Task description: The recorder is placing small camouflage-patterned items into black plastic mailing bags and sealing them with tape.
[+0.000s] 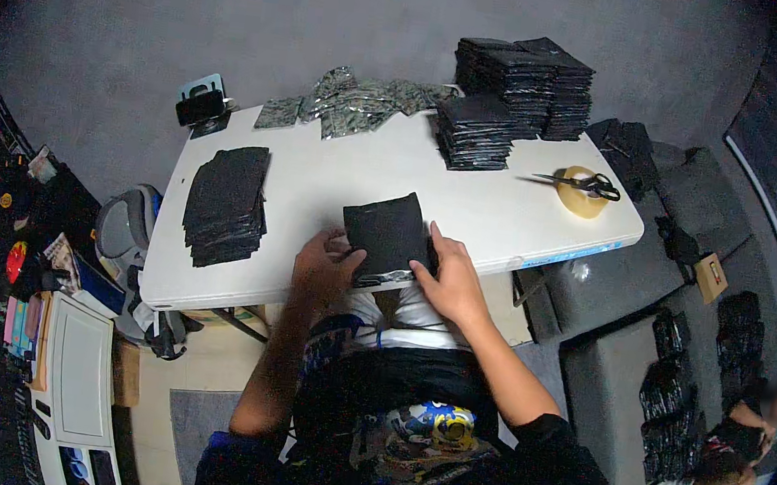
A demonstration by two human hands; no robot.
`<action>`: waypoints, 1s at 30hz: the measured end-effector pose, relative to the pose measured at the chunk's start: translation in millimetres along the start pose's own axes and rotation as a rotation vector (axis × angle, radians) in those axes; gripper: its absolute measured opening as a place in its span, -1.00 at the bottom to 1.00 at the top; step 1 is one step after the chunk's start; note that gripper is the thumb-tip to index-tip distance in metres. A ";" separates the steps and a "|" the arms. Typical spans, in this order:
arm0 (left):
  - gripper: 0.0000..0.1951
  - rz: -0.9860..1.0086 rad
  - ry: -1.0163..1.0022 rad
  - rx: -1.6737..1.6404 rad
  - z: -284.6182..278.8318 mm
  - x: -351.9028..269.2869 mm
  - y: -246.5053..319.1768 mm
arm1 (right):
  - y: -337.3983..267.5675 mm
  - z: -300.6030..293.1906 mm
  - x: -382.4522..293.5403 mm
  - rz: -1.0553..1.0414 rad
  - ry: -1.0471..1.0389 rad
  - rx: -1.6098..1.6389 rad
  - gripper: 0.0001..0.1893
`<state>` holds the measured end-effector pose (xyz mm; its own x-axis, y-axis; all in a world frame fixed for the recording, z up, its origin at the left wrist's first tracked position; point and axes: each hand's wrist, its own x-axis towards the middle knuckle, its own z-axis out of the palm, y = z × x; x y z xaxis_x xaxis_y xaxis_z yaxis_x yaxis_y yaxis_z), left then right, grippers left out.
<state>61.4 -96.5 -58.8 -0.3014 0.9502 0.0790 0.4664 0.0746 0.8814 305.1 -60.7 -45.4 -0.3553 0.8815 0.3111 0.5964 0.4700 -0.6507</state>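
Observation:
A square black packet [389,235], perhaps of plastic or fabric, is between my hands at the front edge of the white table [339,172]. My left hand [328,264], slightly blurred, grips its lower left side with the thumb toward it. On the opposite side, my right hand [451,275] has its thumb near the lower right corner and its fingers along the edge. A shiny strip shows along the packet's lower edge. To the left lies a fanned stack of similar black packets [226,206].
Taller black stacks [522,78] and a shorter one [476,134] stand at the back right. Speckled packets in clear plastic [358,102] lie behind. Black scissors [592,185] rest on a tape roll [576,203]. A phone [200,107] leans at back left. Another person [730,461] is near the grey sofa [604,396].

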 end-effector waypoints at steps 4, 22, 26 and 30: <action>-0.18 -0.240 -0.155 -0.418 -4.9 25.5 -8.1 | 13.5 9.6 4.0 0.037 0.048 0.117 -0.21; -0.69 0.536 0.371 -0.234 37.7 15.4 45.9 | -18.7 26.0 41.5 0.025 0.434 0.668 -0.66; -0.66 0.451 0.526 -0.078 37.0 14.7 50.3 | -35.6 19.3 47.1 -0.162 0.582 0.441 -0.72; -0.59 0.367 0.522 -0.108 32.4 20.0 45.4 | -29.0 18.0 45.6 -0.025 0.504 0.376 -0.73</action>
<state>103.5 -64.3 -32.2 -0.5162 0.6338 0.5760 0.5378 -0.2836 0.7939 258.7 -35.0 -24.8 0.0716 0.8268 0.5579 0.2660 0.5233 -0.8096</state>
